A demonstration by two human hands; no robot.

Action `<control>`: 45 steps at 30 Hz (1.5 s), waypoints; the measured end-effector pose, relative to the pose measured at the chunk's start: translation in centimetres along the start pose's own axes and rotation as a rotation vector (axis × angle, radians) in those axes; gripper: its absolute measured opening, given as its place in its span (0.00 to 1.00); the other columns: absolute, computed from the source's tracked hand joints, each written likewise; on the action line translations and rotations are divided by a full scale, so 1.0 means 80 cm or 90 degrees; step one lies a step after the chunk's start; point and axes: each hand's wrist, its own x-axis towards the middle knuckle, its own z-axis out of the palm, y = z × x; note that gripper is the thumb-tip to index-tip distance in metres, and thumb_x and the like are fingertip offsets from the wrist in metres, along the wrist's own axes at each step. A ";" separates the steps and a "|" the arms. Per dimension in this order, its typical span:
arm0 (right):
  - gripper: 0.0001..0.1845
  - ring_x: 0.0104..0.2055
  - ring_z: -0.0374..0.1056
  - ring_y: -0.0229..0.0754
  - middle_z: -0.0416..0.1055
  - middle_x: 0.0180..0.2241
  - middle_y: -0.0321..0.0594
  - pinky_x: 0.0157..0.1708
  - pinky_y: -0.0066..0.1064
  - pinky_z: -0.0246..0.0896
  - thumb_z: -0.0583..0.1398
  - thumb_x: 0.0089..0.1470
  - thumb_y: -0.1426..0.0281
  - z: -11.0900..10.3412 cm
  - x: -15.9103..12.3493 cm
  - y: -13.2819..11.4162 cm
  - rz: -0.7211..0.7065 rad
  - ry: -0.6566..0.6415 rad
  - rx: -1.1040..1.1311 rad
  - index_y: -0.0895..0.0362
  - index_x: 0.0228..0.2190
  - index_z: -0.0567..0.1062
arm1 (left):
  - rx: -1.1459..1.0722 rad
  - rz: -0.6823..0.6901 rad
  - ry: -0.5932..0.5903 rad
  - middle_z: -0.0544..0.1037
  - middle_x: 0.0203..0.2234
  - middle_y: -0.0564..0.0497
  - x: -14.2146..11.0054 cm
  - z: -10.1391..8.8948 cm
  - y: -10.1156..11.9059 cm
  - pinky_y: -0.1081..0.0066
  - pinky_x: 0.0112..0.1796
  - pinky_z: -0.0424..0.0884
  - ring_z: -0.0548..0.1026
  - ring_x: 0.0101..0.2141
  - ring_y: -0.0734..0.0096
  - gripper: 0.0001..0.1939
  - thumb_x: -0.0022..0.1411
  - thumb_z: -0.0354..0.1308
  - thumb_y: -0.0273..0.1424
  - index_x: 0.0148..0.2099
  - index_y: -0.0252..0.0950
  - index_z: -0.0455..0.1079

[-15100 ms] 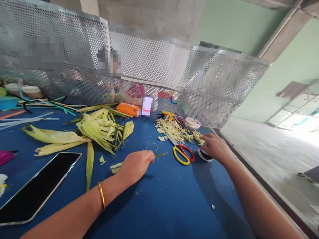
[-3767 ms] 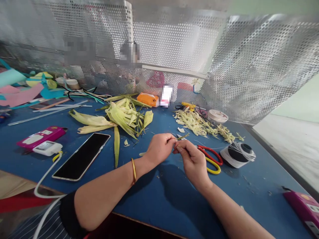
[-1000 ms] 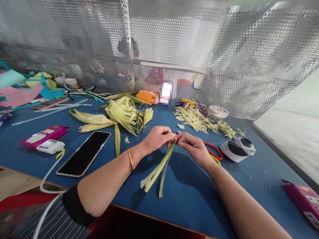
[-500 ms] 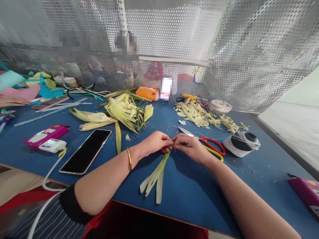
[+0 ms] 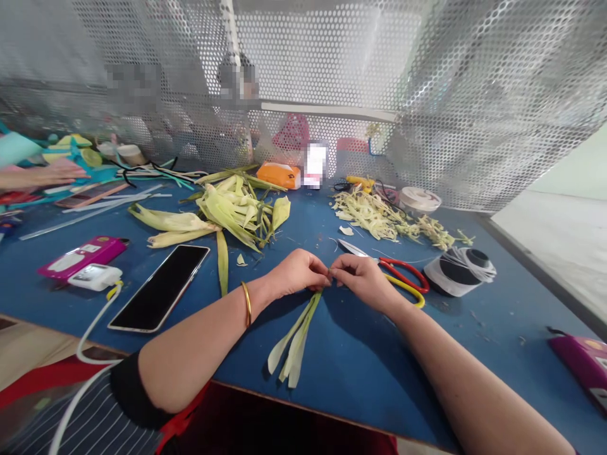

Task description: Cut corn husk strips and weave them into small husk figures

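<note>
My left hand is closed in a pinch on the narrow end of a bundle of corn husk strips. The strips fan out towards the table's front edge. Against its fingertips, my right hand is also pinched; what lies between its fingers is too small to make out. Just beyond the right hand lie scissors with one red and one yellow handle, blades partly spread. To their right a black and white spool of thread rests on its side, a fine thread running from it towards the scissors.
Corn husks are heaped at the back left, shredded strips at the back right. A phone and a magenta device with a white cable lie left. A co-worker's hand reaches in at far left. Perforated metal panels stand behind.
My right hand has left the thread spool and joined my left. The husk bundle now hangs towards me and has swung slightly between my fingers. A co-worker's hand has come in at left.
</note>
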 end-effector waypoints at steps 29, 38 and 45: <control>0.05 0.24 0.69 0.37 0.71 0.23 0.32 0.26 0.28 0.60 0.57 0.51 0.74 -0.005 -0.002 0.005 0.055 -0.038 -0.019 0.54 0.25 0.67 | -0.035 -0.047 0.004 0.78 0.21 0.51 -0.006 0.000 0.016 0.75 0.28 0.72 0.74 0.22 0.78 0.07 0.47 0.69 0.28 0.31 0.31 0.77; 0.02 0.25 0.70 0.39 0.72 0.21 0.32 0.26 0.29 0.60 0.58 0.50 0.73 0.003 -0.003 -0.002 0.005 0.009 -0.015 0.54 0.29 0.70 | -0.021 -0.043 0.000 0.77 0.20 0.52 -0.002 0.000 0.011 0.75 0.29 0.71 0.74 0.22 0.77 0.03 0.49 0.65 0.23 0.30 0.31 0.77; 0.04 0.25 0.68 0.38 0.73 0.23 0.32 0.27 0.28 0.58 0.58 0.50 0.75 0.010 -0.010 -0.017 -0.065 0.094 -0.109 0.53 0.30 0.71 | 0.014 0.014 0.025 0.73 0.17 0.56 0.001 0.007 0.000 0.75 0.26 0.67 0.70 0.20 0.78 0.05 0.47 0.66 0.27 0.26 0.32 0.74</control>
